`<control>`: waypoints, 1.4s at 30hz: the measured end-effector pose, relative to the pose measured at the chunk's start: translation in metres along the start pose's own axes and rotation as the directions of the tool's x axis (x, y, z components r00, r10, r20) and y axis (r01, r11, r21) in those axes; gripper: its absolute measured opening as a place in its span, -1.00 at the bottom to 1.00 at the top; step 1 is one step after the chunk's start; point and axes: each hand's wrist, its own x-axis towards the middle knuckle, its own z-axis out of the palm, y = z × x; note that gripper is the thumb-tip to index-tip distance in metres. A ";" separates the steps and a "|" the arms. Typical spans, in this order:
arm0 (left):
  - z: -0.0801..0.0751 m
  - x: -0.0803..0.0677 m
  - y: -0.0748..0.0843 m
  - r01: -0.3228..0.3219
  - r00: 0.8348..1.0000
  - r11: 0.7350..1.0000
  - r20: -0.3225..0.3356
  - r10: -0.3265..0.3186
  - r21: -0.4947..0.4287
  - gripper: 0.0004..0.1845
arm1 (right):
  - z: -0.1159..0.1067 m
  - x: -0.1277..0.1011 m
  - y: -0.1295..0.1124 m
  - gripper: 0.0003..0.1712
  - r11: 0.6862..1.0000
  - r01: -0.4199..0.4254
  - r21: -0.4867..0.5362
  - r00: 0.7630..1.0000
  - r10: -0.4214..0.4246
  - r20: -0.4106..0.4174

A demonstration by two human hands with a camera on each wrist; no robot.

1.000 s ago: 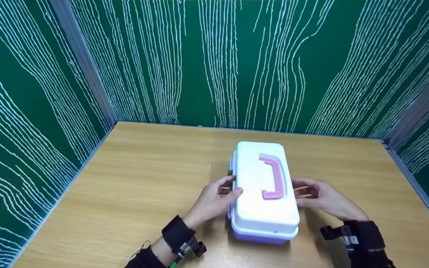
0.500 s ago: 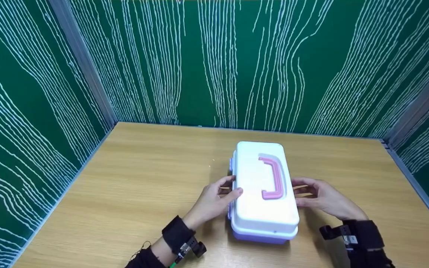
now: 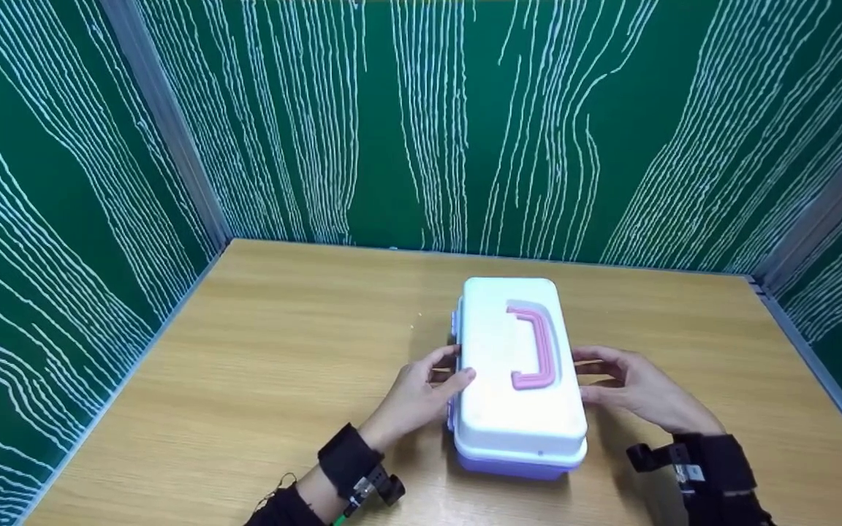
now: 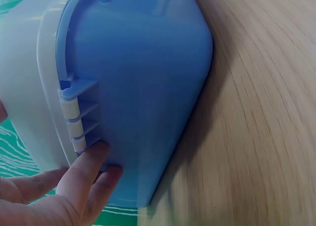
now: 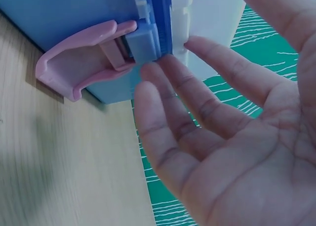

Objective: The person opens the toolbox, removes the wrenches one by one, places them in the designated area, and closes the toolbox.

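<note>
While the box [image 3: 520, 376] sits near mid-table [image 3: 260, 380], it is flanked by both hands, long axis running away from the person. Left hand [image 3: 421, 391] is laid against the left wall by the hinges [image 4: 74, 122], fingers [image 4: 89, 164] nearly straight, thumb on the white lid [image 3: 498, 365]. Right hand [image 3: 636, 391] is held open just beside the right wall, fingertips [image 5: 165, 68] touching the seam by the pink latch [image 5: 81, 56], which is seen flipped outward. Both hands are about equally near. Pink handle [image 3: 534, 347] lies flat on the lid. Lid is down; contents cannot be told.
</note>
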 end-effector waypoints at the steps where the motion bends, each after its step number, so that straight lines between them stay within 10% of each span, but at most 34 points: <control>1: 0.000 0.000 0.000 -0.001 1.000 1.000 -0.001 0.001 0.002 -0.24 | 0.000 0.000 -0.001 -0.20 1.000 -0.002 -0.002 1.000 0.002 -0.001; 21: -0.004 -0.003 0.006 -0.031 1.000 0.999 -0.004 0.031 -0.023 -0.38 | 0.001 -0.004 -0.016 -0.19 0.990 0.070 0.121 0.997 -0.065 -0.040; 30: -0.007 -0.018 0.030 -0.106 0.991 0.974 -0.063 0.121 0.201 -0.35 | 0.003 -0.005 -0.018 -0.29 0.987 0.105 0.121 0.992 -0.095 -0.083; 36: 0.004 -0.034 0.056 -0.290 0.943 0.856 -0.023 0.331 0.428 -0.30 | 0.003 -0.006 -0.021 -0.36 0.983 0.119 0.142 0.989 -0.104 -0.105; 42: 0.026 -0.048 0.076 -0.494 0.808 0.587 0.090 0.582 0.642 -0.24 | 0.005 -0.005 -0.025 -0.44 0.970 0.172 0.172 0.981 -0.153 -0.119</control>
